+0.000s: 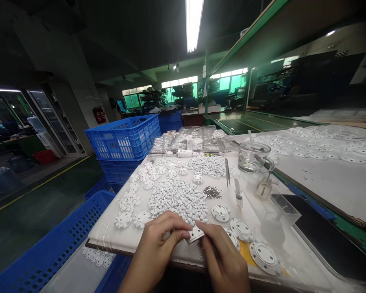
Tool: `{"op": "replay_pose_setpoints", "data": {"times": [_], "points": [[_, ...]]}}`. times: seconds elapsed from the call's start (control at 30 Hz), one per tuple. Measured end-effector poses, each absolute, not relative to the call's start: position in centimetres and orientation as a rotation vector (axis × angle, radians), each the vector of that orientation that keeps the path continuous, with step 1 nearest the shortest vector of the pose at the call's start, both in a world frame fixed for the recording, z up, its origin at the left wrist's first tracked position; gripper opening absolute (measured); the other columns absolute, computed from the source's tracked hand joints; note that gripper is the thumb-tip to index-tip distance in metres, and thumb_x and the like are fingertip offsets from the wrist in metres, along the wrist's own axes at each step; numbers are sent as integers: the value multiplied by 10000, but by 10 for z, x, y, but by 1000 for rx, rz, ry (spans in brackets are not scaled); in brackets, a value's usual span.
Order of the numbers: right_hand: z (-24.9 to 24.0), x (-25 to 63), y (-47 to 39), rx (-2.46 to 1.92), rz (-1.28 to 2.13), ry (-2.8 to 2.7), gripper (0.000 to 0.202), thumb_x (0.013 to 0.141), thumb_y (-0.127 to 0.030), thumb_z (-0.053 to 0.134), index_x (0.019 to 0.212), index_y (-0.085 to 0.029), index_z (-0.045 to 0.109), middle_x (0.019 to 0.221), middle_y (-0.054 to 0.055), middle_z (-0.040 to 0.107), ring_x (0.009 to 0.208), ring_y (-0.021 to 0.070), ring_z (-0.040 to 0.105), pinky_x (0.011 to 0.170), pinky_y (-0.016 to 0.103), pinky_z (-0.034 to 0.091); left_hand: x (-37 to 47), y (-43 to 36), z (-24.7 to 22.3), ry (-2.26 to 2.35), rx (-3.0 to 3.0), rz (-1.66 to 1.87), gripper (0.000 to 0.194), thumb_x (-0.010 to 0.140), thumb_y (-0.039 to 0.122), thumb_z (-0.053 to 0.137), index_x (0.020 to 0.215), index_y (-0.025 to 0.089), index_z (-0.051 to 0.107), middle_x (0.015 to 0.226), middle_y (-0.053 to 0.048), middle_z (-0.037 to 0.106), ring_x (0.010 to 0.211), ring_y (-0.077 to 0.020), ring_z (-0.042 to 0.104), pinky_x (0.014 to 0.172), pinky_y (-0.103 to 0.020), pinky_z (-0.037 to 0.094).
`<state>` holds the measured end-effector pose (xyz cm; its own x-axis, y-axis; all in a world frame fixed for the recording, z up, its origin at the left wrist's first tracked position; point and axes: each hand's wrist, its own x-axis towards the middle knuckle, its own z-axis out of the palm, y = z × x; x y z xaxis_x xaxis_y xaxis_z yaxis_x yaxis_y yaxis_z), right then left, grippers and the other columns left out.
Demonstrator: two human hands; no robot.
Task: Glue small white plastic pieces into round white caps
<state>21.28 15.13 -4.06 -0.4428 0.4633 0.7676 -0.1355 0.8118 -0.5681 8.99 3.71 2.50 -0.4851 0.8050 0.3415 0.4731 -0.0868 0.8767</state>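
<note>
Both my hands meet at the near edge of a white foam board [110,228]. My left hand [158,244] and my right hand [222,256] pinch the same small white round plastic part [195,234] between their fingertips. Just beyond them lies a big heap of small white pieces [178,197]. White gear-edged discs [221,212] lie to the right of the part, and more discs [123,219] lie to the left.
A small pile of dark metal bits [212,192], tweezers [227,173], a syringe-like applicator [238,195], a small bottle [264,188] and a glass cup [252,156] stand further back. Blue crates [125,138] are stacked at the left. Clear trays [195,140] sit behind.
</note>
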Motion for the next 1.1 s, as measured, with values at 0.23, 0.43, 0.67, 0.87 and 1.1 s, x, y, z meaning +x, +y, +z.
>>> {"op": "replay_pose_setpoints", "data": {"times": [0.23,0.43,0.67,0.87,1.1], "points": [[-40,212,152,-244,689,-1910,291,970,-127,486,1199,-268,596,978,5,656,900,100,666,792,142,530,92,37,30,1854,1469,1533,202,911,165,626,974,270,787,930,-36,684,905,-175,648,798,-235,483],[-34,212,149,-230,663,-1869,283,959,-117,487,1162,-251,631,896,7,655,818,108,675,738,149,543,93,35,35,1832,1406,1469,210,919,181,624,1007,277,788,959,-43,661,942,-179,633,845,-244,470],[-39,214,148,-234,699,-1896,302,957,-119,504,1197,-261,620,894,2,641,816,105,673,745,149,537,91,34,34,1852,1381,1449,204,920,178,610,1002,266,774,982,-36,659,977,-171,623,872,-236,454],[-41,215,148,-257,731,-1901,287,960,-134,516,1197,-263,615,909,8,648,832,121,670,739,177,543,89,36,37,1853,1363,1457,123,901,199,645,927,228,762,949,-35,695,942,-181,634,857,-251,457],[-39,213,147,-316,641,-1833,186,966,-167,515,1105,-237,617,847,-1,658,726,110,672,691,170,551,87,40,41,1793,1310,1485,102,876,222,685,907,221,783,948,-49,713,951,-204,645,868,-274,467]]}}
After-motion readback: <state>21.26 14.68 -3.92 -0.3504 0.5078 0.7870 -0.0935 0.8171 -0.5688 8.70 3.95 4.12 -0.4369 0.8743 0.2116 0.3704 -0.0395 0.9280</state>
